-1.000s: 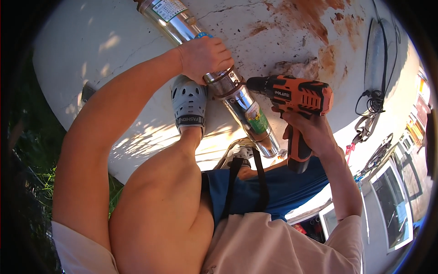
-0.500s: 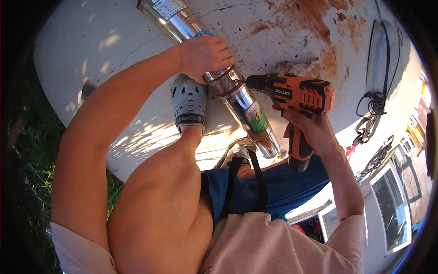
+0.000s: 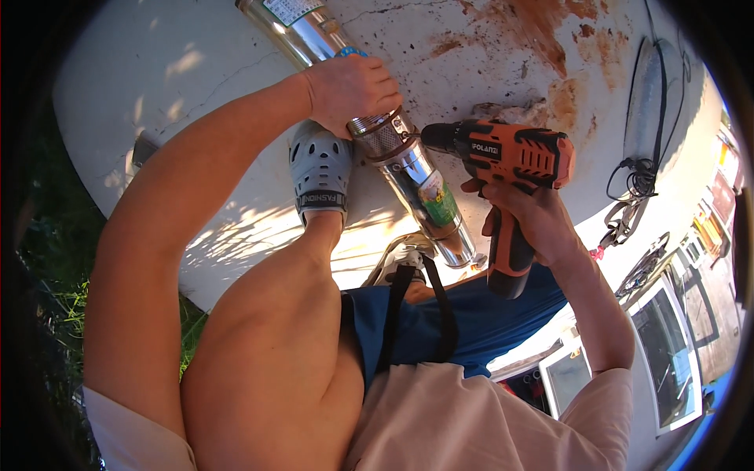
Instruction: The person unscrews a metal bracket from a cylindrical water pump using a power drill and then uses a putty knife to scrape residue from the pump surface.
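Observation:
A long shiny steel submersible pump (image 3: 414, 177) lies slantwise on the pale concrete, from the upper left toward my feet. My left hand (image 3: 353, 93) is wrapped round it, just above a perforated metal band (image 3: 382, 140). My right hand (image 3: 528, 216) grips the handle of an orange and black cordless drill (image 3: 510, 153), index finger near the trigger. The drill's chuck points left at the pump, and its bit reaches the collar beside the perforated band. Whether the bit sits in a screw is too small to tell. Labels cover parts of the steel tube.
My grey clog (image 3: 320, 169) stands close to the pump's left side, and my other shoe (image 3: 404, 259) is near its lower end. A stone-like lump (image 3: 514, 115) lies behind the drill. Coiled black cable (image 3: 642, 179) rests at the right, and grass (image 3: 71, 306) borders the left.
The view has shifted slightly. The drill tilts a little, its chuck slightly higher and its battery end lower and leftward. My left hand keeps its hold on the pump.

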A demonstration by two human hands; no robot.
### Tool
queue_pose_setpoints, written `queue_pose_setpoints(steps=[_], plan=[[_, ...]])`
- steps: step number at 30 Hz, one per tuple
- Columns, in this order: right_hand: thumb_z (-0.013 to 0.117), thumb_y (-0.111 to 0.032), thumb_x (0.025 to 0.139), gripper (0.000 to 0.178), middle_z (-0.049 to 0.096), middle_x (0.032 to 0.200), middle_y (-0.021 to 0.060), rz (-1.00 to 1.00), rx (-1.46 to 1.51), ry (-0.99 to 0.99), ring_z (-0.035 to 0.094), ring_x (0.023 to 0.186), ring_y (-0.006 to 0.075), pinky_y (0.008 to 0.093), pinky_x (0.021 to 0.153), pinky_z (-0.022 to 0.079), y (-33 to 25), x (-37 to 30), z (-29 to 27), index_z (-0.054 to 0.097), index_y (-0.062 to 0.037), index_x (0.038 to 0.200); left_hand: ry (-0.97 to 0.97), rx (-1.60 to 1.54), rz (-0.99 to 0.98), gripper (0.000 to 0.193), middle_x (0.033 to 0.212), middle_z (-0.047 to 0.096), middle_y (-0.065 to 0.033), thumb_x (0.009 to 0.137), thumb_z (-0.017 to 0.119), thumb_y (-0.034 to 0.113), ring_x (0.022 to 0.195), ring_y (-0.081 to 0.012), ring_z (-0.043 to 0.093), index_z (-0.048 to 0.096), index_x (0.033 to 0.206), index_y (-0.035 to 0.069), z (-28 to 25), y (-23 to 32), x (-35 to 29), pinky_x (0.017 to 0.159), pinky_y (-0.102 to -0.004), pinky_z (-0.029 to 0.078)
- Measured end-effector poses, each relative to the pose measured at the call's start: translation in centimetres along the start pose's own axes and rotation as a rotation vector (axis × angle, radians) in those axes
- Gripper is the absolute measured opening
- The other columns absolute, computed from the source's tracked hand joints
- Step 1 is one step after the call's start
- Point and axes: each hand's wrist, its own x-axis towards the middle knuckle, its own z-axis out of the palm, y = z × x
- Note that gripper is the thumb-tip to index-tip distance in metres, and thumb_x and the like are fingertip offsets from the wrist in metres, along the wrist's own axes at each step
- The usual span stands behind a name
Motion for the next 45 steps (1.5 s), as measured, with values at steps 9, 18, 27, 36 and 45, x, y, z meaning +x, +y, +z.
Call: queue_pose_setpoints(steps=[9,18,27,36,45], plan=[[0.065,-0.013,0.094,0.038,0.074,0.111,0.0131,0.158,0.175,0.104,0.068,0.064,0.0162,0.031,0.057,0.059,-1.8,-0.3,2.4,0.059,0.0027,0.128,0.006,0.002,-0.005,0.084,0.113,0.061,-0.0064,0.053,0.092,0.039,0.105,-0.0263,0.059,0.06,0.124,0.007,0.2,0.0,-0.1,0.097,-0.0377,0.048],[0.062,-0.008,0.094,0.033,0.073,0.107,0.0116,0.148,-0.093,0.057,0.066,0.065,0.0165,0.03,0.058,0.059,-1.9,0.6,1.3,0.062,0.0038,0.125,0.009,-0.033,-0.013,0.083,0.114,0.063,-0.0066,0.051,0.093,0.038,0.108,-0.0264,0.059,0.061,0.122,0.007,0.2,-0.1,0.0,0.098,-0.038,0.048],[0.062,-0.005,0.093,0.029,0.073,0.105,0.0129,0.132,-0.065,0.081,0.066,0.064,0.0166,0.0312,0.058,0.058,-1.7,0.4,1.4,0.061,0.0035,0.121,0.013,-0.056,0.007,0.079,0.115,0.063,-0.008,0.055,0.091,0.035,0.109,-0.0273,0.059,0.061,0.122,0.006,0.2,-0.2,0.0,0.1,-0.0385,0.047],[0.064,-0.008,0.092,0.029,0.07,0.094,0.01,0.196,0.091,0.097,0.065,0.062,0.0168,0.0305,0.055,0.056,-1.9,0.8,0.8,0.061,0.0011,0.12,0.022,-0.031,-0.008,0.076,0.116,0.063,-0.0084,0.057,0.089,0.034,0.109,-0.0277,0.059,0.061,0.121,0.005,0.4,0.0,-0.1,0.1,-0.0387,0.047],[0.064,-0.009,0.093,0.026,0.071,0.094,0.0085,0.204,-0.091,0.096,0.065,0.062,0.0159,0.0297,0.056,0.056,-2.7,0.7,0.8,0.063,-0.0001,0.117,0.049,-0.047,-0.014,0.077,0.112,0.062,-0.0074,0.055,0.09,0.033,0.107,-0.0269,0.059,0.061,0.12,0.005,0.3,0.1,-0.1,0.096,-0.0381,0.049]])
